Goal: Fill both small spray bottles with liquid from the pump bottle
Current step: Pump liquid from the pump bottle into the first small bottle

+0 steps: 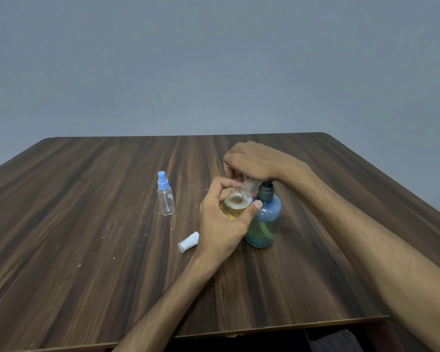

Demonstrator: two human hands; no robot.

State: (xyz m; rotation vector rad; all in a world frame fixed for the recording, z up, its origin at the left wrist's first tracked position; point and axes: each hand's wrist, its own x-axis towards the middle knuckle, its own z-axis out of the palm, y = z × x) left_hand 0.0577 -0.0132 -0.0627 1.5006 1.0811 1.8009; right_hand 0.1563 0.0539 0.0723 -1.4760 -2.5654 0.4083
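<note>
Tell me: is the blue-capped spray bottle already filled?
No: the blue-capped spray bottle stands clear and empty on the table, its cap on.

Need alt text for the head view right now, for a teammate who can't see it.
The left hand holds an uncapped small spray bottle, partly filled with yellowish liquid, against the blue pump bottle while the right hand presses its pump. A second, empty spray bottle stands capped on the wooden table, a loose white cap nearby.

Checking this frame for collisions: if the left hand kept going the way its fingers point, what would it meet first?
Probably the right hand, just beyond the left hand and the open small spray bottle it grips; depth is unclear.
</note>
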